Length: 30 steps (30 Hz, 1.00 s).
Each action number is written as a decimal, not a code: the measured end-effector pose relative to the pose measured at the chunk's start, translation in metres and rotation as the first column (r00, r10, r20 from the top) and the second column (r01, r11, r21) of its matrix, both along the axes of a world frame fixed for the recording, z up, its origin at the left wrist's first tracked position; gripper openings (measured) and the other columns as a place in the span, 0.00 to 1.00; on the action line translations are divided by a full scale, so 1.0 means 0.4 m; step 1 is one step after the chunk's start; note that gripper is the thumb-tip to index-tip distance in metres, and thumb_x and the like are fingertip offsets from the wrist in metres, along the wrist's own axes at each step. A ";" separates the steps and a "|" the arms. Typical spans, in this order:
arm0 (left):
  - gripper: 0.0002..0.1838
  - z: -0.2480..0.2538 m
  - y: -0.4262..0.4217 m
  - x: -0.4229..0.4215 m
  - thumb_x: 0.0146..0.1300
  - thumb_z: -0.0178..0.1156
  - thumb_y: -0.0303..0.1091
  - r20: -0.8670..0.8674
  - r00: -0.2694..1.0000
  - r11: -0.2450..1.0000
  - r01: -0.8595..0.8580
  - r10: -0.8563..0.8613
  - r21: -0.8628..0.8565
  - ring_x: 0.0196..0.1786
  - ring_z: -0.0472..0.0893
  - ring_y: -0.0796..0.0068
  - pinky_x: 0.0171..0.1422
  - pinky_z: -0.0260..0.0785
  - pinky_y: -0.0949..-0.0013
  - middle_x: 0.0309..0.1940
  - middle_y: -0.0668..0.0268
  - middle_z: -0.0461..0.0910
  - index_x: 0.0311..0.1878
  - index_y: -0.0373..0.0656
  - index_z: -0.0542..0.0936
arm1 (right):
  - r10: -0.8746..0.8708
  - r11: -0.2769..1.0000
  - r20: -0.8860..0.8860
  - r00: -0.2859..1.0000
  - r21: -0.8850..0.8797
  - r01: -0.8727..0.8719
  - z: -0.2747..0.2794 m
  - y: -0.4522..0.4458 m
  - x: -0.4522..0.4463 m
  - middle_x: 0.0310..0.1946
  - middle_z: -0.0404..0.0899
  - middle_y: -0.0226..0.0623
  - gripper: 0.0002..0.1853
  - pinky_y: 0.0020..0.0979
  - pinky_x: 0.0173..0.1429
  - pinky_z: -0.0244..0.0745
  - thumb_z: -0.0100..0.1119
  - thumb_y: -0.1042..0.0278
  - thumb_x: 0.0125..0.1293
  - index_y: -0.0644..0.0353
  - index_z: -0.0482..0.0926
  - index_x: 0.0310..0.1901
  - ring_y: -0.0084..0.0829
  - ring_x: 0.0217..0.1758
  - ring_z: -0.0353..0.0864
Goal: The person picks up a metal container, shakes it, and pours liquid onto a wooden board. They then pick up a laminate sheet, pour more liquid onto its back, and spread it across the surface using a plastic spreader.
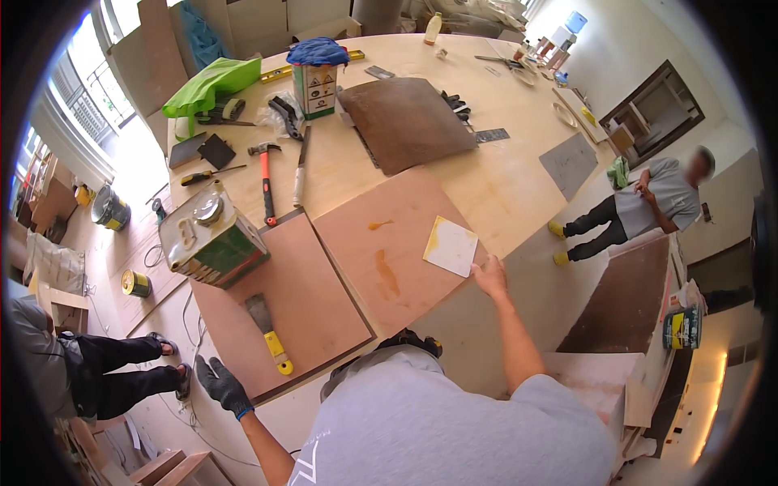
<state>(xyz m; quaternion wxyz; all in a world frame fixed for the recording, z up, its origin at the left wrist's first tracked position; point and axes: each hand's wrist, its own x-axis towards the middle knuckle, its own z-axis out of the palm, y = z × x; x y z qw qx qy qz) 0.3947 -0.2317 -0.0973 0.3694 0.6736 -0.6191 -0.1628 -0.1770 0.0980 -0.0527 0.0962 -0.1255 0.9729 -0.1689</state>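
My bare right hand [491,278] pinches the lower right corner of a flat white square spreader [451,245], which has yellowish smears along its left edge. The spreader is over a reddish-brown board [348,224] that carries two orange-brown smears of adhesive. In a dark glove, my left hand [223,386] hangs beside the near left edge of a second board [316,283], its fingers apart and holding nothing. On that second board lie a yellow-handled scraper [270,334] and, at its far left corner, a large metal can [212,235].
Beyond the boards, the table holds a hammer [266,185], a screwdriver [212,174], a dark brown sheet [409,123] and a cloth-topped can [316,81]. One person [660,194] stands at right, another [97,364] at left. Cables [193,340] trail over the left floor.
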 end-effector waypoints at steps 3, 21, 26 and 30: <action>0.17 0.132 0.020 -0.127 0.73 0.55 0.32 -0.138 0.972 0.976 0.173 -0.191 -0.134 0.57 0.80 0.61 0.64 0.70 0.63 0.53 0.52 0.82 0.59 0.30 0.78 | 0.018 1.000 0.179 0.984 0.006 -0.020 -0.014 -0.058 -0.034 0.63 0.71 0.58 0.43 0.43 0.70 0.67 0.73 0.50 0.55 0.66 0.66 0.66 0.51 0.68 0.68; 0.10 0.184 0.254 -0.595 0.67 0.61 0.30 -0.229 0.689 0.620 0.721 -0.688 0.309 0.46 0.86 0.58 0.53 0.77 0.61 0.42 0.52 0.86 0.46 0.36 0.85 | -0.061 0.994 0.214 0.975 -0.071 0.078 -0.039 -0.145 -0.062 0.65 0.68 0.61 0.61 0.45 0.69 0.69 0.81 0.56 0.46 0.70 0.49 0.74 0.56 0.67 0.70; 0.11 0.121 0.273 -0.556 0.67 0.60 0.31 -0.349 0.738 0.683 0.671 -0.578 0.289 0.47 0.85 0.57 0.54 0.76 0.61 0.43 0.51 0.86 0.46 0.35 0.85 | -0.046 0.966 0.031 0.998 0.256 0.037 0.032 -0.194 0.024 0.66 0.66 0.62 0.59 0.48 0.71 0.66 0.81 0.52 0.45 0.71 0.52 0.71 0.58 0.71 0.64; 0.12 0.132 0.280 -0.560 0.67 0.60 0.32 -0.270 0.738 0.699 0.673 -0.618 0.241 0.48 0.85 0.56 0.55 0.76 0.61 0.43 0.50 0.86 0.47 0.34 0.85 | -0.048 0.983 0.126 0.991 0.180 0.025 -0.012 -0.173 -0.051 0.61 0.72 0.61 0.58 0.45 0.66 0.72 0.82 0.53 0.44 0.73 0.54 0.70 0.52 0.65 0.73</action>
